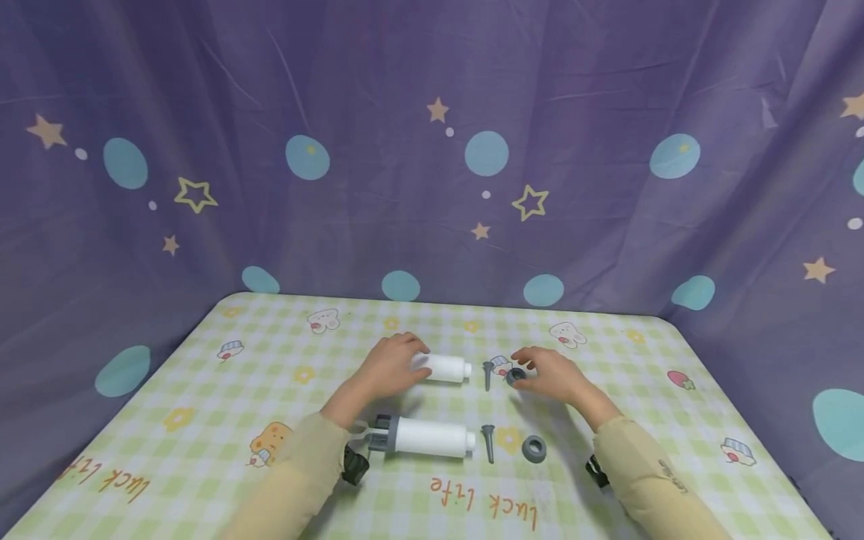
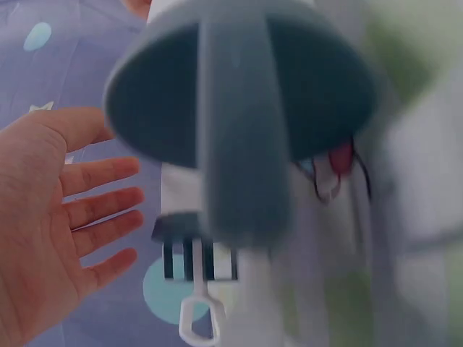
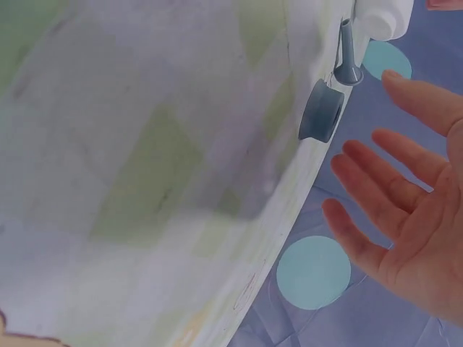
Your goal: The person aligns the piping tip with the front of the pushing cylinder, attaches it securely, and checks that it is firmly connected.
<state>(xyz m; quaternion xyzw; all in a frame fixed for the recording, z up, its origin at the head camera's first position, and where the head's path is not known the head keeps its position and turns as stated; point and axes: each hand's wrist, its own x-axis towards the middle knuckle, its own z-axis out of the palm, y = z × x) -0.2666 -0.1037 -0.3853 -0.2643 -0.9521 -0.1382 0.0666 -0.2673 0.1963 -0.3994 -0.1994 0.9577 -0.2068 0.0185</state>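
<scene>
In the head view my left hand (image 1: 391, 366) reaches around the left end of the far white cylinder (image 1: 447, 368), partly hiding it. The left wrist view shows its fingers straight and spread beside that cylinder's slotted grey end (image 2: 181, 228) and white pull handle (image 2: 189, 331). My right hand (image 1: 555, 375) hovers at the far grey ring cap (image 1: 511, 379), thumb and fingers spread to either side of it. From the right wrist, the fingers (image 3: 369, 191) appear apart from the cap (image 3: 320, 112). Left of this cap lies a grey tapered nozzle (image 1: 488, 376).
Nearer me lies a second white cylinder (image 1: 432, 437) with a grey end (image 1: 382, 433), then another nozzle (image 1: 489, 444) and ring cap (image 1: 526, 453) to its right. A checked cloth (image 1: 607, 480) covers the table; a purple curtain (image 1: 378, 225) hangs behind.
</scene>
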